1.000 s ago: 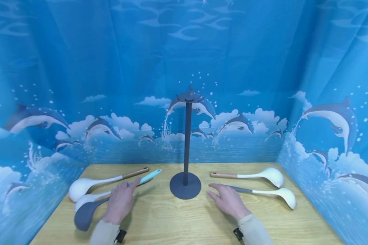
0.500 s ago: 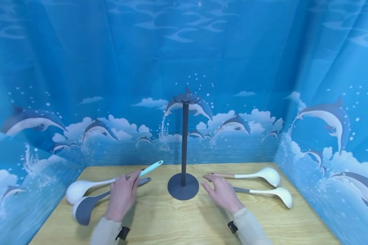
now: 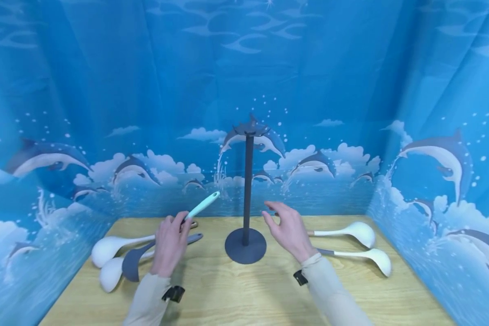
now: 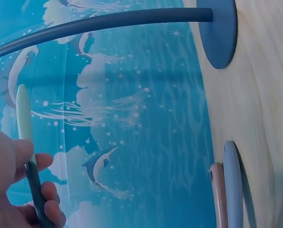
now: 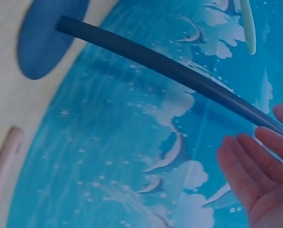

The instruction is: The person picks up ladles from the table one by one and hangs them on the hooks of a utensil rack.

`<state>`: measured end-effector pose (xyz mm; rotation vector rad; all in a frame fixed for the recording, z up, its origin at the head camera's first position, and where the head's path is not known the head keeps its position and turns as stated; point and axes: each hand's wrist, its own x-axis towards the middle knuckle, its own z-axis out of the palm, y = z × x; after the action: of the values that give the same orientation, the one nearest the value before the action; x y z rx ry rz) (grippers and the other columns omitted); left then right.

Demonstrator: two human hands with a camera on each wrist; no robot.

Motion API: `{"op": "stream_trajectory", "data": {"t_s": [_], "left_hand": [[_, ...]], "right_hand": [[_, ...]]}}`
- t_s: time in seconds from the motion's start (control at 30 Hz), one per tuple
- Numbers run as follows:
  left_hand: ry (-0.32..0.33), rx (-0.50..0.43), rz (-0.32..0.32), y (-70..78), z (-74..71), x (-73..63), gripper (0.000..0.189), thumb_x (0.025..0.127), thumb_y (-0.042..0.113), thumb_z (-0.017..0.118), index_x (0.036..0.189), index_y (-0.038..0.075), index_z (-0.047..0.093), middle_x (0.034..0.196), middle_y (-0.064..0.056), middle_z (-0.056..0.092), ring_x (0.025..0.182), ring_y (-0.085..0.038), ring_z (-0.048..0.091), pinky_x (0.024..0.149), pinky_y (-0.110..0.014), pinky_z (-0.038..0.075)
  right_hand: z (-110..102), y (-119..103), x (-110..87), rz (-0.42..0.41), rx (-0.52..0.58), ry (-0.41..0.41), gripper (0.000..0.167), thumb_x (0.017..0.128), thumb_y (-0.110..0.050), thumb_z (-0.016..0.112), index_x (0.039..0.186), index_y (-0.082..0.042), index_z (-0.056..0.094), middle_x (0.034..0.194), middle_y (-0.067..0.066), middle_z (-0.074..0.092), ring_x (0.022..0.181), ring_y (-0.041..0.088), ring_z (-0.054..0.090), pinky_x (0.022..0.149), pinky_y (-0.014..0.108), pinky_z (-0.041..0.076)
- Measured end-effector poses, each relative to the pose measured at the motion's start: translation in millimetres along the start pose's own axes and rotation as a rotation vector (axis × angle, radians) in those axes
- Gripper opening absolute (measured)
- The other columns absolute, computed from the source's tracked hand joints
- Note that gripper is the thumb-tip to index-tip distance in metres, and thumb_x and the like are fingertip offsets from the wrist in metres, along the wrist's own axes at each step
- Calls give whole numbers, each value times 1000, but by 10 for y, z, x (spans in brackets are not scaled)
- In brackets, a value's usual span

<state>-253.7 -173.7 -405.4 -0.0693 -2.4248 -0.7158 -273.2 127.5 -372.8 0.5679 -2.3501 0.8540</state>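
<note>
My left hand (image 3: 171, 244) grips a ladle with a mint-green handle (image 3: 203, 204) and a dark grey bowl (image 3: 132, 262). Its handle slants up toward the stand. In the left wrist view, thumb and fingers wrap the handle (image 4: 24, 114) where mint meets dark grey. A black stand (image 3: 247, 185) with a round base and hooks around its top rises between the hands. My right hand (image 3: 289, 231), its fingers loosely extended, holds nothing; it hovers right of the pole, above the handles of two white ladles.
Two white ladles lie at left, one with a brown handle (image 3: 194, 224), one with a grey handle (image 3: 195, 237). At right lie another brown-handled white ladle (image 3: 358, 233) and a grey-handled one (image 3: 381, 260). A blue dolphin curtain (image 3: 187, 90) encloses the wooden table (image 3: 236, 294).
My left hand has lifted the mint-handled ladle off the left group, its handle end rising and its dark bowl shifting right. My right hand has risen slightly and moved a little toward the pole.
</note>
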Motion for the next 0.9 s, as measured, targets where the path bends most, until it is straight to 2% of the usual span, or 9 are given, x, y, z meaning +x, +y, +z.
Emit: {"op": "stream_trajectory", "data": {"t_s": [0.1, 0.2, 0.4, 0.57, 0.73, 0.9], "left_hand": [[-21, -25, -33, 33, -3, 31, 28, 103, 28, 52, 122, 11, 62, 78, -5, 52, 70, -22, 42, 67, -36, 31], [-22, -56, -39, 63, -3, 56, 29, 103, 28, 51, 122, 10, 63, 80, -5, 54, 72, -22, 43, 68, -35, 31], [-13, -111, -56, 120, -5, 108, 31, 104, 31, 48, 122, 10, 62, 76, -4, 51, 71, -23, 41, 68, -34, 29], [-25, -154, -99, 158, -2, 141, 35, 105, 36, 45, 121, 11, 62, 74, -4, 51, 74, -24, 42, 72, -35, 30], [-12, -192, -114, 215, -7, 174, 34, 105, 38, 45, 116, 11, 63, 71, -5, 51, 73, -24, 42, 70, -34, 29], [-5, -207, -108, 294, -7, 231, 38, 105, 41, 43, 118, 11, 63, 71, -6, 49, 73, -24, 42, 69, -34, 28]], "right_hand": [[-34, -61, 141, -58, 20, 69, 30, 97, -23, 63, 122, -9, 68, 118, 11, 70, 94, 24, 71, 78, 38, 59], [-79, -128, 272, -89, 41, 127, 29, 97, -22, 63, 122, -8, 68, 117, 12, 70, 94, 25, 71, 79, 38, 59], [-194, -296, 501, -88, 89, 204, 31, 97, -20, 62, 125, -7, 66, 118, 13, 68, 102, 25, 68, 85, 34, 58], [-280, -460, 661, -48, 168, 266, 43, 97, -22, 63, 137, -8, 56, 135, 15, 57, 117, 27, 61, 94, 37, 54], [-367, -588, 843, -20, 174, 340, 54, 97, -28, 62, 145, -12, 46, 151, 10, 40, 135, 27, 45, 105, 47, 45], [-423, -680, 1018, -36, 156, 331, 57, 97, -35, 62, 147, -15, 45, 155, 8, 34, 141, 28, 38, 110, 51, 39]]}}
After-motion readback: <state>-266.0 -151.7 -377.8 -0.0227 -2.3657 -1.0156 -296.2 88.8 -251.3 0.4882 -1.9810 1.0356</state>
